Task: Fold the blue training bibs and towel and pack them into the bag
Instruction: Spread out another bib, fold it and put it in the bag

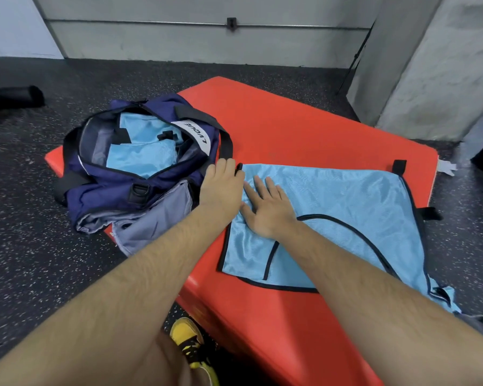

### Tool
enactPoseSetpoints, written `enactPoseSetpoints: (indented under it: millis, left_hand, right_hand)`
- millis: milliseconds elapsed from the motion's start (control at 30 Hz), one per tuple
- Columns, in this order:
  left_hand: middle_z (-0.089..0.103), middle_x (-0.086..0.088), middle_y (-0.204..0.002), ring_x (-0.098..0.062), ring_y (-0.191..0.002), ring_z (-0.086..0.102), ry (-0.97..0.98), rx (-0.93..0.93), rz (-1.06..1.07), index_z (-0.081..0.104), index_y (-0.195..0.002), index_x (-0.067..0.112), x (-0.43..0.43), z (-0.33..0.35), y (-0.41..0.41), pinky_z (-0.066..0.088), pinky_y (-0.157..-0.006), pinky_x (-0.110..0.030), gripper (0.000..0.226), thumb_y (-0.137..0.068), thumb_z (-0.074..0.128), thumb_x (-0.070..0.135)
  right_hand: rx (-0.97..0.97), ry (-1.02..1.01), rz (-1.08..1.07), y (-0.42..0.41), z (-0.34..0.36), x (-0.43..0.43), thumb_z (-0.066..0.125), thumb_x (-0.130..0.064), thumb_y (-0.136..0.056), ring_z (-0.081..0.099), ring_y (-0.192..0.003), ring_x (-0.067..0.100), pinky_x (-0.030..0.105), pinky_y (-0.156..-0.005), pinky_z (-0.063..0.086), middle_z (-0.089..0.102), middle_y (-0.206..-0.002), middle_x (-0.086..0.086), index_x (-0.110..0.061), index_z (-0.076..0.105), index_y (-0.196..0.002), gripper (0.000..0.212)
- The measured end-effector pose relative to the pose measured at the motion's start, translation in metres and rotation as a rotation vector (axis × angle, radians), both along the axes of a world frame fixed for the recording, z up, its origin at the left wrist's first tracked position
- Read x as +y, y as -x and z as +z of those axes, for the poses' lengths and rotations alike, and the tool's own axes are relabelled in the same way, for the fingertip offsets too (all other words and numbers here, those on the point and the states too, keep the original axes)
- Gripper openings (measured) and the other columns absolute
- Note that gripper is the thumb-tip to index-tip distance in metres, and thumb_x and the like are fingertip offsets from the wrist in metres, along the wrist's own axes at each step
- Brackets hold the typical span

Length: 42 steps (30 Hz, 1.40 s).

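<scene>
While folded bibs [142, 160] sit packed in the bag [101, 190], centre left, one bib [346, 196] lies unfolded on the red mat [290, 129]; right grip [268, 210] rests on it, fingers apart; left grip [222, 185] at its corner, hold unclear.

Both forearms bare, extended forward and converging. Left hand [222, 185]: palm down, knuckles up, fingers bent downward, tips hidden; grip not determinable. Right hand [268, 210]: palm down, flat, fingers [259, 187] straight and spread, thumb out toward the left hand. Hands just beside each other.
</scene>
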<state>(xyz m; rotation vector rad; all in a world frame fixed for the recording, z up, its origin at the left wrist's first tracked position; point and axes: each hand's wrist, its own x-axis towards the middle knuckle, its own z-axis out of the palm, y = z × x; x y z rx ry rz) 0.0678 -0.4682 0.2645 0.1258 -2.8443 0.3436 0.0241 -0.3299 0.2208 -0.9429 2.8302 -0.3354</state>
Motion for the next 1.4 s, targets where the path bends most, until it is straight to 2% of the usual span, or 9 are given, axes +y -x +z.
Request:
enactPoseSetpoints:
  millis: [67,167,233,467,700,933,1167,1300,1400]
  left_hand:
    - [0.047,-0.007,-0.127,-0.028,-0.123,0.043,-0.130,-0.010,-0.094,0.054,-0.120,0.013,0.009,-0.003,0.009,0.034,-0.098,-0.037,0.038,-0.084,0.062,0.022]
    - [0.052,-0.012,-0.131,-0.029,-0.126,0.047,-0.617,-0.009,-0.179,0.056,-0.127,0.004,0.024,-0.012,0.026,0.037,-0.107,-0.038,0.043,-0.084,0.049,0.006]
    - [0.044,-0.014,-0.148,-0.027,-0.142,0.035,-0.728,-0.057,-0.173,0.047,-0.140,0.001,0.035,-0.018,0.035,0.023,-0.119,-0.032,0.049,-0.092,0.041,0.001]
    - [0.001,0.002,-0.167,-0.023,-0.153,-0.011,-0.584,-0.263,0.035,0.013,-0.159,0.025,0.049,-0.040,0.061,-0.007,-0.124,-0.040,0.053,-0.107,0.018,0.036]
    - [-0.004,0.007,-0.167,-0.019,-0.152,-0.013,-0.518,-0.284,0.065,0.013,-0.158,0.034,0.045,-0.045,0.063,-0.009,-0.123,-0.041,0.063,-0.100,0.018,0.057]
    - [0.000,0.003,-0.167,-0.012,-0.153,-0.007,-0.569,-0.247,-0.180,0.014,-0.159,0.021,0.094,-0.040,0.079,-0.004,-0.124,-0.037,0.055,-0.106,0.020,0.036]
    - [-0.003,0.010,-0.166,-0.008,-0.152,-0.008,-0.520,-0.300,-0.147,0.009,-0.159,0.027,0.098,-0.049,0.082,-0.005,-0.124,-0.039,0.058,-0.105,0.017,0.046]
    - [0.013,-0.004,-0.166,-0.020,-0.153,0.005,-0.453,-0.229,-0.092,0.025,-0.155,0.012,0.119,-0.042,0.089,0.003,-0.124,-0.041,0.059,-0.102,0.024,0.037]
    - [0.021,-0.007,-0.164,-0.021,-0.153,0.012,-0.481,-0.156,-0.241,0.035,-0.150,0.007,0.164,-0.031,0.107,0.005,-0.124,-0.036,0.063,-0.097,0.018,0.037]
  right_hand:
    - [-0.060,0.029,0.036,0.008,0.003,-0.001,0.018,-0.055,-0.100,-0.004,-0.154,0.027,0.044,-0.124,0.001,0.002,-0.167,-0.001,-0.032,0.011,-0.159,0.064]
    - [-0.046,0.190,-0.028,0.025,0.010,0.007,0.018,-0.051,-0.096,0.021,-0.150,0.027,0.047,-0.121,0.019,0.029,-0.161,-0.001,-0.026,0.032,-0.153,0.063]
    - [0.040,0.189,-0.135,0.036,0.011,0.020,0.027,-0.037,-0.103,0.014,-0.152,0.026,0.045,-0.122,0.015,0.027,-0.162,0.001,-0.021,0.034,-0.153,0.053]
    - [-0.060,0.004,-0.160,0.048,0.002,0.038,0.009,-0.043,-0.105,-0.015,-0.152,0.020,0.040,-0.124,-0.007,-0.007,-0.167,-0.006,-0.031,0.003,-0.159,0.056]
    - [-0.031,-0.005,-0.216,0.063,0.005,0.079,0.018,-0.055,-0.101,-0.012,-0.153,0.016,0.040,-0.124,-0.008,-0.004,-0.167,-0.007,-0.032,0.008,-0.159,0.063]
    - [-0.019,-0.016,-0.256,0.067,0.004,0.097,0.012,-0.047,-0.104,-0.014,-0.153,0.019,0.039,-0.123,-0.010,-0.007,-0.167,-0.004,-0.028,0.005,-0.160,0.059]
    - [-0.037,0.024,-0.294,0.078,0.007,0.152,0.016,-0.046,-0.106,-0.011,-0.153,0.018,0.037,-0.123,-0.009,-0.005,-0.167,-0.004,-0.027,0.009,-0.160,0.058]
    - [-0.077,-0.023,-0.352,0.085,0.011,0.191,0.014,-0.049,-0.105,-0.014,-0.153,0.019,0.039,-0.123,-0.010,-0.008,-0.167,-0.001,-0.023,0.004,-0.160,0.061]
    - [-0.052,-0.032,-0.338,0.083,0.009,0.185,0.007,-0.051,-0.101,-0.014,-0.153,0.025,0.041,-0.124,-0.009,-0.009,-0.167,0.005,-0.016,0.002,-0.159,0.068]
